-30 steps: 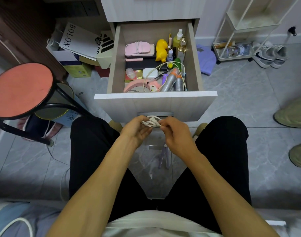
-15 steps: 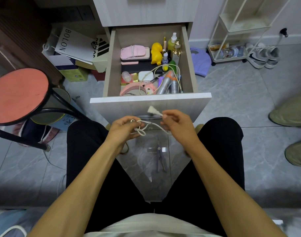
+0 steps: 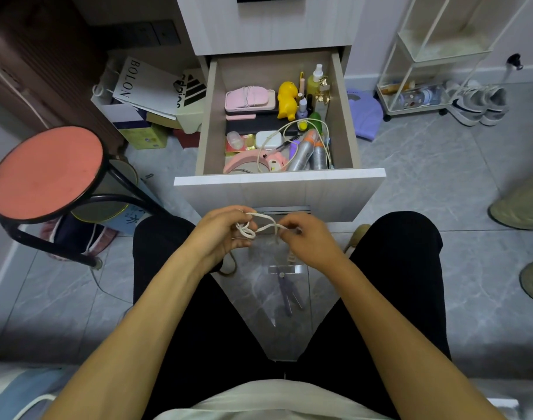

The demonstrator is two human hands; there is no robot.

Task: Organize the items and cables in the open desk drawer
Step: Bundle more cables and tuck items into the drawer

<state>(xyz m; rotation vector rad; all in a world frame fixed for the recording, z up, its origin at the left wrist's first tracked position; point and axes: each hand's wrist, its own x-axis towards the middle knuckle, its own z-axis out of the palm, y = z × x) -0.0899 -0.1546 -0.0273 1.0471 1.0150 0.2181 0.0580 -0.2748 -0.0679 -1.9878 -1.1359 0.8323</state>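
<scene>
Head view has both hands low in front of the open drawer (image 3: 277, 180), with a thin white cable (image 3: 260, 227) strung between them. Left hand (image 3: 221, 234) curls its fingers round a small bundle of cable loops, and just to its right the right hand (image 3: 310, 241) pinches the strand running across. Beyond the knuckles, another pale cable (image 3: 301, 128) loops over spray cans (image 3: 309, 153) in the drawer; its ends seem buried.

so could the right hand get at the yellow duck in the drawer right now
Probably not at once: the right hand pinches the white cable. The drawer is open, with nothing over the yellow duck.
</scene>
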